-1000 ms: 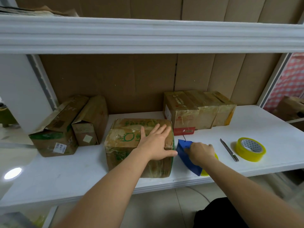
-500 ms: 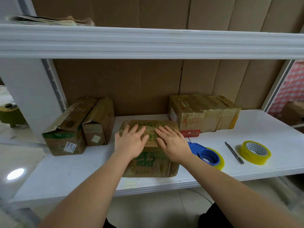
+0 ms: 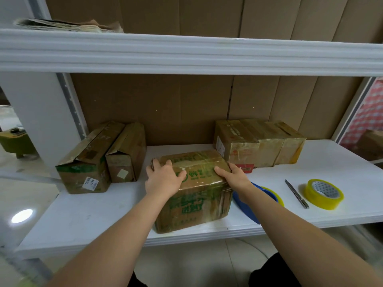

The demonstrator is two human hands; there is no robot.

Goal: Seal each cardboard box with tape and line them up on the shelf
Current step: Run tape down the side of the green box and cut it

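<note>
White shelf (image 3: 83, 212) carries: taped box (image 3: 199, 195) centre-front, two boxes (image 3: 103, 160) at 10 o'clock, box row (image 3: 259, 143) at 1, blue dispenser (image 3: 248, 206), knife (image 3: 296, 193), yellow tape roll (image 3: 323, 193) at 3.

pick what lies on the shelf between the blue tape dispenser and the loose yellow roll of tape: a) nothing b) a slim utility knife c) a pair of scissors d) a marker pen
b: a slim utility knife lies on the white shelf, with the blue tape dispenser on its left and the yellow roll of tape on its right.
</note>
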